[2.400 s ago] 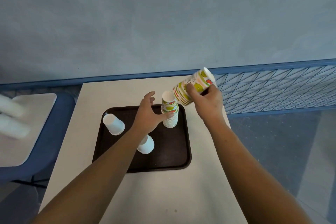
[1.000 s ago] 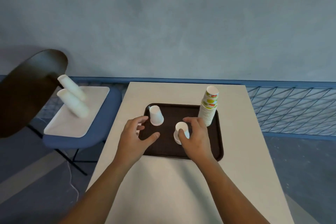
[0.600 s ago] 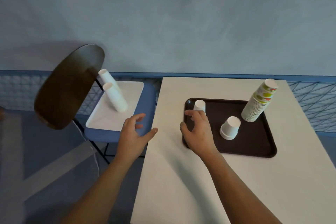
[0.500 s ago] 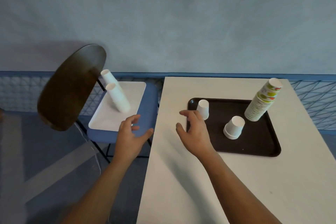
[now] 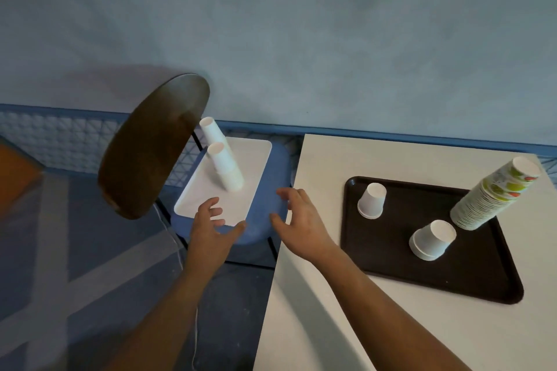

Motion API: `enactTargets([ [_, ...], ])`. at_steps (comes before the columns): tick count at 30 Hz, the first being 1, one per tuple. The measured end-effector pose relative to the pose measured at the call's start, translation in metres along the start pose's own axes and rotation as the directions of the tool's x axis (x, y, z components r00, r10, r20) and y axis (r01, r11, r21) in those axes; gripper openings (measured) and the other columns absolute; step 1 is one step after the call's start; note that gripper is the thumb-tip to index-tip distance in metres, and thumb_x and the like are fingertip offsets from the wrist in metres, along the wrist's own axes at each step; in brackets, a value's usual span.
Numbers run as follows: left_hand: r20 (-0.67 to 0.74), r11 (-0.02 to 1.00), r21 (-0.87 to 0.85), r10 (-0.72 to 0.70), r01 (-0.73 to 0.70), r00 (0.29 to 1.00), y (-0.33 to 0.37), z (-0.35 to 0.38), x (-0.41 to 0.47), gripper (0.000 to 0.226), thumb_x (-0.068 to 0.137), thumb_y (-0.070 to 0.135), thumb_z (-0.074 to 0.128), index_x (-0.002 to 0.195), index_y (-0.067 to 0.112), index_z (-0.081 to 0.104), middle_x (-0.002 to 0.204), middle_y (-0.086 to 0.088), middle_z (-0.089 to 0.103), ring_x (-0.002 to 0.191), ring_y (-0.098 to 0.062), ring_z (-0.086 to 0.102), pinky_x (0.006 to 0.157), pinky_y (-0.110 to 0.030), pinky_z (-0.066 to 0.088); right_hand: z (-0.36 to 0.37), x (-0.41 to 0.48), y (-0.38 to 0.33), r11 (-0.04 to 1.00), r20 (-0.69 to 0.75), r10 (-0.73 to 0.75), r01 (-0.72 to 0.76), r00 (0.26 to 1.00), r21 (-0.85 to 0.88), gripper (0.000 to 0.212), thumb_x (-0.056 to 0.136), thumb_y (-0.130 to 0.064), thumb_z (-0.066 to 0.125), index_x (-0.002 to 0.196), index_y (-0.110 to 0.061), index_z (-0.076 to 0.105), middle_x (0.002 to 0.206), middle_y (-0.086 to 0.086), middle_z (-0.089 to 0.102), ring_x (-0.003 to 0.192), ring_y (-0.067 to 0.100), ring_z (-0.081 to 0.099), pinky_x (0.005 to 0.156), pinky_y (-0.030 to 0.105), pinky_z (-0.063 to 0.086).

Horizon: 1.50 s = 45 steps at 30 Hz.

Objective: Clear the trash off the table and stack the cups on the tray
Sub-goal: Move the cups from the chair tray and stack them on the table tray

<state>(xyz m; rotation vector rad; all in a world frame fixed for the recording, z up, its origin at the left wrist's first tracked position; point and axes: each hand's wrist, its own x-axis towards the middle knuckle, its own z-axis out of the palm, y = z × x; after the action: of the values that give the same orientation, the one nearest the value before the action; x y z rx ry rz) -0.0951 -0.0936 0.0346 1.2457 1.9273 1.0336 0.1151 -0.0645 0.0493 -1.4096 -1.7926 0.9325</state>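
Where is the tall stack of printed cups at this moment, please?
In the head view, the stack of printed cups stands in the far right corner of the dark tray, on the table, just behind the nearer white cup.

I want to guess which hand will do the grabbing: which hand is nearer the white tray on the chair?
Left. The left hand hovers over the near edge of the white tray; the right hand is off to its right, above the chair seat.
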Motion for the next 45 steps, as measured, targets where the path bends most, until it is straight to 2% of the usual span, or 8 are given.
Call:
enactTargets([
  [8, 0.061, 0.99, -0.049, -0.126, 0.129, 0.99, -0.039, -0.021, 0.087, 0.094, 0.072, 0.034, 0.093, 0.148, 0.026, 0.039, 0.145, -0.005, 0.055, 0.123, -0.026, 0.06, 0.103, -0.049, 0.055, 0.06, 0.08, -0.023, 0.998, 0.065, 0.05, -0.048, 0.997, -0.031, 0.071, 0.09, -0.032, 0.07, 0.151, -0.017, 0.035, 0.143, 0.003, 0.046, 0.127, 0.016, 0.048, 0.109, 0.035, 0.044],
  [12, 0.151, 0.987, -0.05, -0.146, 0.155, 0.978, -0.056, -0.027, 0.145, 0.099, 0.07, 0.045, 0.093, 0.151, 0.032, 0.037, 0.148, 0.0, 0.053, 0.125, -0.023, 0.06, 0.105, -0.045, 0.054, 0.1, 0.134, -0.033, 0.992, 0.052, 0.129, -0.13, 0.99, 0.005, 0.08, 0.087, -0.036, 0.072, 0.153, -0.019, 0.031, 0.149, 0.006, 0.04, 0.128, 0.023, 0.05, 0.107, 0.042, 0.047],
  [16, 0.244, 0.989, 0.047, -0.146, 0.139, 0.959, -0.065, -0.025, 0.196, 0.112, 0.069, 0.056, 0.089, 0.158, 0.036, 0.025, 0.157, 0.001, 0.044, 0.136, -0.025, 0.052, 0.11, -0.047, 0.048, 0.134, 0.188, -0.043, 0.982, 0.014, 0.188, -0.188, 0.982, -0.017, 0.088, 0.085, -0.035, 0.076, 0.155, -0.019, 0.026, 0.157, 0.004, 0.027, 0.128, 0.025, 0.051, 0.098, 0.028, 0.044],
  [20, 0.318, 0.989, 0.145, -0.048, 0.001, 0.947, -0.071, -0.021, 0.229, 0.119, 0.065, 0.072, 0.081, 0.16, 0.033, 0.022, 0.159, -0.002, 0.044, 0.142, -0.027, 0.047, 0.115, -0.053, 0.043, 0.159, 0.225, -0.045, 0.977, 0.004, 0.213, -0.213, 0.977, -0.031, 0.09, 0.083, -0.034, 0.079, 0.155, -0.017, 0.028, 0.157, 0.006, 0.032, 0.133, 0.026, 0.048, 0.1, 0.029, 0.041],
  [25, 0.321, 0.977, 0.203, -0.003, -0.066, 0.947, -0.072, -0.007, 0.248, 0.076, 0.084, 0.038, 0.082, 0.15, 0.025, 0.045, 0.146, -0.002, 0.058, 0.133, -0.027, 0.056, 0.111, -0.053, 0.047, 0.183, 0.245, -0.034, 0.972, 0.027, 0.234, -0.233, 0.972, -0.036, 0.072, 0.082, -0.035, 0.079, 0.141, -0.024, 0.039, 0.133, 0.006, 0.057, 0.114, 0.025, 0.057, 0.085, 0.028, 0.043],
  [29, 0.357, 0.998, 0.061, -0.052, 0.032, 0.932, -0.085, -0.01, 0.253, 0.078, 0.081, 0.018, 0.085, 0.148, 0.025, 0.045, 0.138, 0.003, 0.061, 0.125, -0.018, 0.061, 0.106, -0.042, 0.051, 0.186, 0.247, -0.024, 0.949, 0.007, 0.315, -0.315, 0.949, 0.026, 0.058, 0.083, -0.042, 0.076, 0.128, -0.029, 0.043, 0.124, -0.002, 0.062, 0.103, 0.019, 0.058, 0.081, 0.036, 0.052],
  [37, 0.459, 0.986, 0.073, -0.164, 0.147, 0.873, -0.097, 0.011, 0.257, 0.103, 0.06, 0.049, 0.092, 0.148, 0.032, 0.043, 0.143, 0.008, 0.057, 0.131, -0.019, 0.055, 0.11, -0.045, 0.047, 0.175, 0.241, -0.009, 0.922, -0.039, 0.373, -0.366, 0.927, 0.129, 0.054, 0.083, -0.049, 0.075, 0.127, -0.033, 0.048, 0.117, -0.007, 0.064, 0.103, 0.017, 0.061, 0.086, 0.033, 0.053],
  [45, 0.408, 0.995, 0.081, -0.094, 0.067, 0.908, -0.094, 0.024, 0.244, 0.084, 0.068, 0.034, 0.096, 0.138, 0.033, 0.05, 0.122, 0.021, 0.056, 0.109, -0.007, 0.055, 0.091, -0.02, 0.04, 0.164, 0.227, 0.002, 0.85, -0.036, 0.479, -0.453, 0.877, 0.268, 0.058, 0.082, -0.057, 0.072, 0.129, -0.033, 0.048, 0.124, -0.006, 0.062, 0.112, 0.019, 0.06, 0.094, 0.048, 0.057],
])
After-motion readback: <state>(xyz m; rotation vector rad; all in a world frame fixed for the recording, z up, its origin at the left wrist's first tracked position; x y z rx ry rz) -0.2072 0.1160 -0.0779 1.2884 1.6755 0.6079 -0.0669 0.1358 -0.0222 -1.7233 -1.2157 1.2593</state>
